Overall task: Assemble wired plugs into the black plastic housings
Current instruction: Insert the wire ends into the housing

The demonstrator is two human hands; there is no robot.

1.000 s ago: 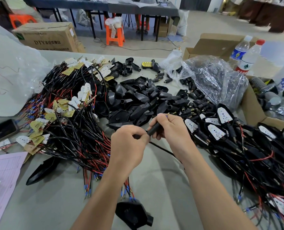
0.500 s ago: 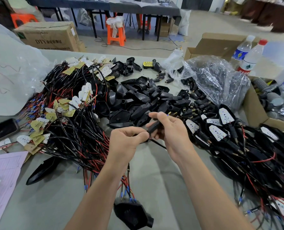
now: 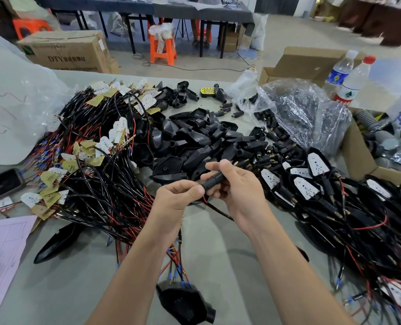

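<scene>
Over the table (image 3: 218, 242), left hand (image 3: 176, 198) and right hand (image 3: 239, 188) pinch a half-hidden plug (image 3: 214, 178).

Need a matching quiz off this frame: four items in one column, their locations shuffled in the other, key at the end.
1. black plug
2. phone
3. orange stool
4. red-capped bottle

A. left edge of the table
B. on the floor beyond it
C. far right side
D. gripped by left hand and right hand

Pairs: 1-D, 2-A, 3-B, 4-C
</scene>
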